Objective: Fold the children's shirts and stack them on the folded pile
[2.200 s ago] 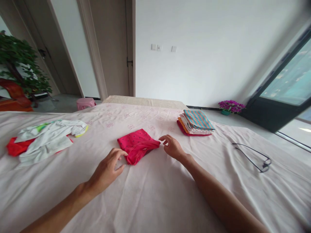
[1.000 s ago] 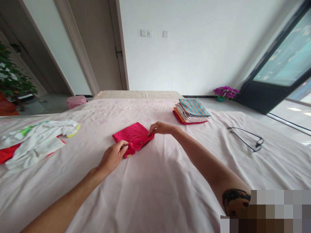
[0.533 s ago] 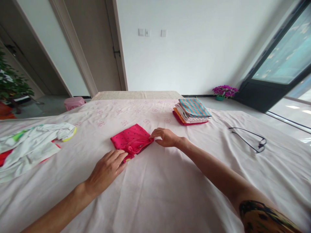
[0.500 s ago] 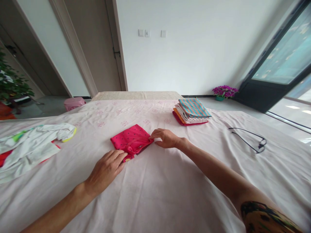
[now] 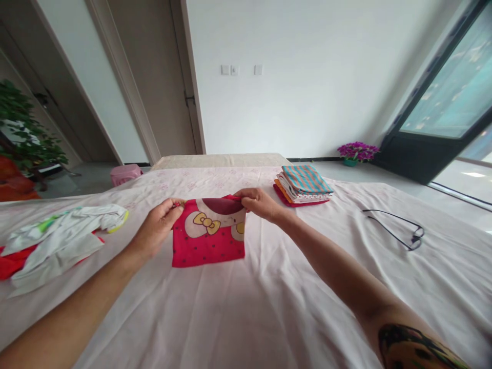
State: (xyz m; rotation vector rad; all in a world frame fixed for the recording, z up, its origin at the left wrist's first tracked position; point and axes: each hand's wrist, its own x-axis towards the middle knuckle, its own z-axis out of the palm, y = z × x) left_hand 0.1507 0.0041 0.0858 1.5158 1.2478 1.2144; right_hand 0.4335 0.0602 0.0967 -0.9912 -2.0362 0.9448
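A folded red garment point(image 5: 209, 246) with dark dots and a cartoon print with a yellow bow hangs between my two hands. My left hand point(image 5: 159, 220) pinches its upper left corner, fingers closed on the cloth. At the upper right corner my right hand point(image 5: 259, 204) grips the fabric between thumb and fingers. The printed side faces me, its lower edge close to the bed sheet point(image 5: 238, 312); whether it touches is unclear. Behind and right of my right hand sits a stack of folded clothes point(image 5: 303, 182), topped by a blue and orange checked piece.
Loose white and red clothes point(image 5: 73, 236) lie rumpled at the left. Black-framed glasses point(image 5: 413, 233) rest on the sheet at the right. Beyond the bed stand a pink stool point(image 5: 126, 174) and a pot of purple flowers point(image 5: 357, 151).
The red garment lay flat with its plain dotted side up; now it is lifted and turned so the print shows. My left hand has moved up and away from me with it.
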